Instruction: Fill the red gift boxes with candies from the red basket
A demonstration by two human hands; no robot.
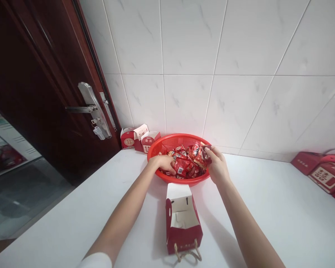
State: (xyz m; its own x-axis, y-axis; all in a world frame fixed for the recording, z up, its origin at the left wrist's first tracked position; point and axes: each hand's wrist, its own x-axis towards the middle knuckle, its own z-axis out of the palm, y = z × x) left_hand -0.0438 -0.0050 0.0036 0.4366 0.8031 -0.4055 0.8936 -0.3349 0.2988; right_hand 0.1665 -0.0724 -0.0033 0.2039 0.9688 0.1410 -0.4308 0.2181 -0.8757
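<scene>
A red plastic basket [181,181] holds a heap of wrapped candies, mostly in red wrappers. My left hand [165,163] reaches over its left rim, fingers closed at the edge of a red candy packet [181,166] with a white barcode label. Over the right rim, my right hand [219,163] pinches a small dark red candy packet [211,152]. In front of the basket, between my forearms, stands a red gift box [184,236]. Its top is open, showing a white inside with nothing in it, and twine handles hang at its near side.
Several red and white gift boxes [139,139] stand by the wall behind the basket, at its left. More red boxes [325,176] sit at the right end of the white table [120,208]. A tiled wall [190,104] rises behind; a dark wooden door [53,56] is at left.
</scene>
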